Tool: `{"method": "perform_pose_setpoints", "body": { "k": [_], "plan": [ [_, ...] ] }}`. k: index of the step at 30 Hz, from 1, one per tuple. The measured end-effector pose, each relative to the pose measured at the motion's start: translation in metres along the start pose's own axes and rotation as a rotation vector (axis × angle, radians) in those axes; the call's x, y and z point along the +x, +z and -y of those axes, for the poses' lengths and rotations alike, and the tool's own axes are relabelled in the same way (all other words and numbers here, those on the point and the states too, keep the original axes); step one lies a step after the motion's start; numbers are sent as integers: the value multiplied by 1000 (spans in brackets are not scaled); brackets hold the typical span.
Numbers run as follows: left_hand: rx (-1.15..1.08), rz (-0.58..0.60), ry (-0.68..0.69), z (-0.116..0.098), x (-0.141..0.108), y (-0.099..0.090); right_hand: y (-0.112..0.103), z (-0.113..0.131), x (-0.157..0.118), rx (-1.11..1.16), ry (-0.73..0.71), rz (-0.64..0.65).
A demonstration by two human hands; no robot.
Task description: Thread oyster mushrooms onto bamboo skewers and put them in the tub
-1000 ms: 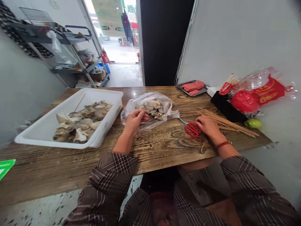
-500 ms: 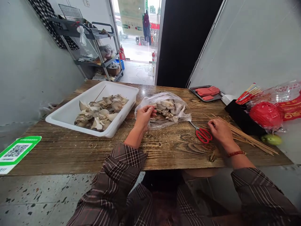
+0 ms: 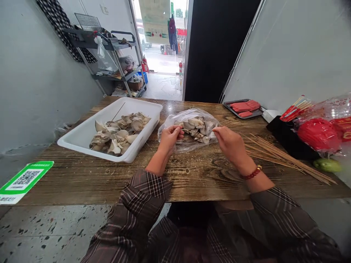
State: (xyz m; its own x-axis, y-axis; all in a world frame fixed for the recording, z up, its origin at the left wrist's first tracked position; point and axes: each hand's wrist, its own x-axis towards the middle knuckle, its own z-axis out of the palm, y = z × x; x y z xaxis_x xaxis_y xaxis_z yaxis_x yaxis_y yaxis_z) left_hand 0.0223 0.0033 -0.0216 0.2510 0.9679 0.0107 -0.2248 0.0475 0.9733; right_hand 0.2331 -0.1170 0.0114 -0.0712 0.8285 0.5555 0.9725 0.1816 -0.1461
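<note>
Here's the left hand (image 3: 169, 138) and right hand (image 3: 230, 144), fingers pinched shut at the clear bag (image 3: 189, 147), any hold impossible to tell! Mushrooms (image 3: 195, 125) sit inside, mid-bench (image 3: 192, 177), right of the tub (image 3: 90, 153).

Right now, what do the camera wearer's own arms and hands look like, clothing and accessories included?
Both hands, left hand and right hand, are without gloves. The left sleeve and right sleeve are dark brown plaid with pale lines, ending short of the wrists. A thin dark-red bracelet with a gold-coloured detail circles the right wrist.
</note>
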Motion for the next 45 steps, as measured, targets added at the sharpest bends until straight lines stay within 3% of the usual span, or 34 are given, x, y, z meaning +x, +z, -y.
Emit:
{"method": "perform_pose_setpoints", "body": {
  "k": [4,9,14,18,22,26,30,33,36,38,41,45],
  "plan": [
    [3,-3,-8,0,0,0,22,10,14,155,-46,49],
    [-20,9,-16,-1,-1,1,17,-18,-1,206,-75,225],
    [-30,21,-10,-2,-3,4,8,-66,-35,163,108,289],
    [-25,21,-27,-2,-4,4,9,-81,-45,111,226,280],
    [-10,16,-27,-2,-2,4,-2,-67,-36,72,182,157],
    [7,22,-2,0,-1,3,-13,-33,-19,106,122,39],
    [20,20,14,1,-1,1,1,7,3,499,112,58],
    [51,13,48,1,-1,-1,23,25,17,886,277,250],
    [90,18,76,2,0,-1,43,25,24,1205,464,337],
    [142,24,98,3,1,-2,51,16,23,1281,544,337],
    [324,23,179,8,1,-2,57,-3,20,1152,522,338],
    [713,-29,435,13,1,1,63,-23,18,948,467,206]
  ]
}}
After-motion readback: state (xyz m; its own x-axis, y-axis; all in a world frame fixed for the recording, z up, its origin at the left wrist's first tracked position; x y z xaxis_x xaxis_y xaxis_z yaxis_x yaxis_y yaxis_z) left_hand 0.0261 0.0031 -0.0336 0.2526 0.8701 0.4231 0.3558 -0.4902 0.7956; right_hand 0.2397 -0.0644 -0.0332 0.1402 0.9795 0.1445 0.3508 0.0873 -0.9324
